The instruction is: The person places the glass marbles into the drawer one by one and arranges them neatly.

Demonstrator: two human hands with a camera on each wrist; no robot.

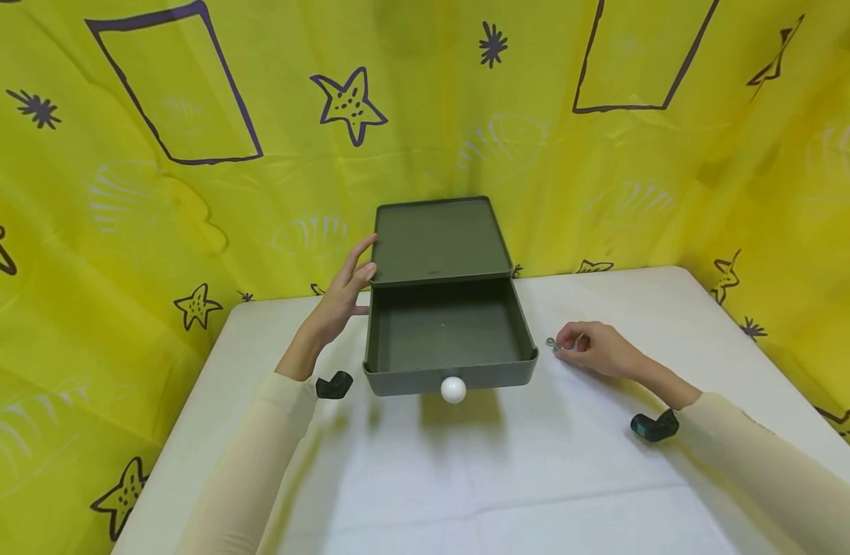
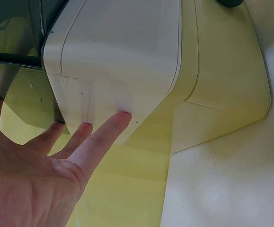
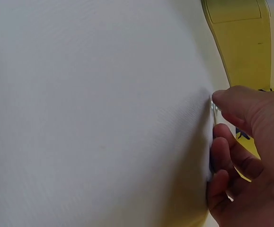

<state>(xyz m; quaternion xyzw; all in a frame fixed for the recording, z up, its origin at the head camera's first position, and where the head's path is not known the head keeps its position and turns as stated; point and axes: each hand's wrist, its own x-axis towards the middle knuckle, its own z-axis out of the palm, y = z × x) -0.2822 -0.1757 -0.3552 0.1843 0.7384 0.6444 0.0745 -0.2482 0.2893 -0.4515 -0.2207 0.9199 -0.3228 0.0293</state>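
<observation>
A dark grey-green box [image 1: 438, 239] stands on the table, with its drawer [image 1: 448, 379] pulled out towards me. The drawer's inside shows bare, and a round white knob [image 1: 454, 390] sits on its front. My left hand [image 1: 343, 299] rests against the box's left side, fingers spread and fairly straight; the left wrist view shows fingertips of this hand [image 2: 37, 175] on the side wall. To the right of the drawer, small green glass pieces [image 1: 552, 344] lie at the fingertips of my right hand [image 1: 598, 348]. Its thumb and curled fingers pinch at them low over the tabletop.
A white cloth covers the table [image 1: 508, 470]. Close behind the box hangs a yellow curtain [image 1: 425, 154] printed with stars and fish, which also runs along both sides. Each wrist carries a black camera mount [image 1: 655, 426].
</observation>
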